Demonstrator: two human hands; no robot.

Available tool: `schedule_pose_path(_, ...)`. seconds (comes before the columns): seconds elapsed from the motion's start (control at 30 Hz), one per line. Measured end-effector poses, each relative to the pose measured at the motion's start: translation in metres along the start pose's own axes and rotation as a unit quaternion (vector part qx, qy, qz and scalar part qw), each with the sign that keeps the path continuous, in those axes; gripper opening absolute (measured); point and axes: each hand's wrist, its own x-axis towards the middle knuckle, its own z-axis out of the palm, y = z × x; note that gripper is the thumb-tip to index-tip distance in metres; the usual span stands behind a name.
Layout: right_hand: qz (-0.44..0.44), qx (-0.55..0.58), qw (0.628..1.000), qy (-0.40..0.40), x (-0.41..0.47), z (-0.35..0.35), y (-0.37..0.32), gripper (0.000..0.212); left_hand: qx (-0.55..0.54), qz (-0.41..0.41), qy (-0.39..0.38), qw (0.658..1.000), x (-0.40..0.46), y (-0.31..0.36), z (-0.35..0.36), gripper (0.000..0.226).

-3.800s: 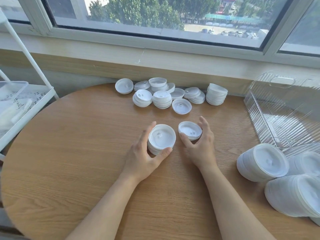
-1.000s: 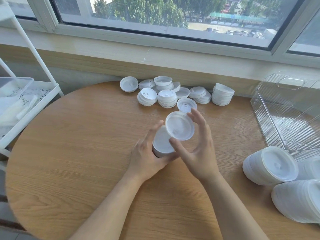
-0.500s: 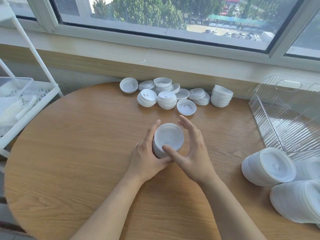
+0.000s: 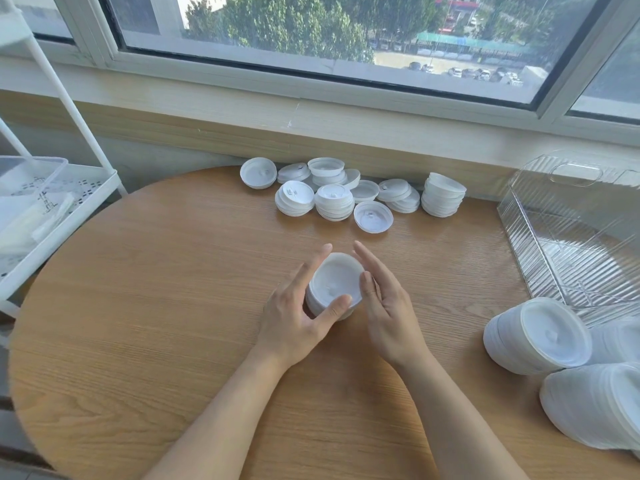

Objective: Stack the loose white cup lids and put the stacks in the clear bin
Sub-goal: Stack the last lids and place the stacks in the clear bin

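Fingers [image 4: 313,268] of the left hand [image 4: 294,317] are curling round a short stack of white cup lids [image 4: 334,284] at the middle of the round wooden table [image 4: 138,306], thumb pressing its near rim, while the right hand [image 4: 384,306] is lying flat-fingered against the stack's right side, fingers straight rather than wrapped, apparently squaring the lids up. Beyond the stack, along the far edge of the table under the window sill [image 4: 311,109], a cluster of loose lids and small piles [image 4: 346,195] is waiting: several short piles, a taller one at its right end, and single lids lying beside them. At the right edge of the table, the clear bin [image 4: 568,237] is standing with ribbed walls and, as far as can be seen, nothing white inside it. Just before the bin, long finished stacks [image 4: 540,336] are lying on their sides on the table, not yet in the bin. Judged from this, the stacking is partly done, with the far cluster still to be gathered, and the binning appears not to have begun. A white wire cart [image 4: 69,188] is standing to the left.
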Motion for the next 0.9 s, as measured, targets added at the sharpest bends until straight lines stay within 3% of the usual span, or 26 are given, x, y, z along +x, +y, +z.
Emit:
schedule_pose_path(0.47,-0.005,-0.089,0.996,-0.022,0.002,0.005,0.02,0.044,0.02,-0.035,-0.005,0.999,0.002,0.002,0.002,0.089)
schedule_pose_path(0.77,-0.001,-0.085,0.996,-0.035,0.002,0.001,0.021,0.046,0.014,-0.032,-0.007,0.999,0.0,0.003,0.001,0.09)
schedule_pose_path(0.9,0.001,-0.037,0.999,0.028,0.012,-0.004,0.027,0.045,0.004,-0.036,0.018,0.999,-0.002,0.003,0.001,0.092)
